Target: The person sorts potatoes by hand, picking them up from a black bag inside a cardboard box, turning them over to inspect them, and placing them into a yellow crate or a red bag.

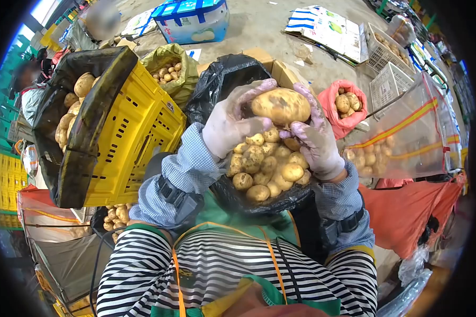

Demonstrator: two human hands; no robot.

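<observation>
A large yellow-brown potato (281, 105) with dark soil marks is held up between my two gloved hands. My left hand (230, 121) grips its left end, fingers over the top and thumb below. On its right end are the closed fingers of my right hand (318, 140). Both gloves are whitish with purple, dirt-stained fingertips. Directly beneath my hands, many smaller potatoes (269, 166) fill a box lined with a black plastic bag (217, 84). Part of the cardboard box (283, 74) shows behind the big potato.
At left, a yellow crate (135, 137) with dark lining tilts and holds potatoes. A green sack (188, 87) and a pink bag (349, 119) of potatoes stand beyond. Mesh sacking (399, 140) covers more potatoes at right. A blue-white box (193, 24) and white crates (388, 82) sit farther off.
</observation>
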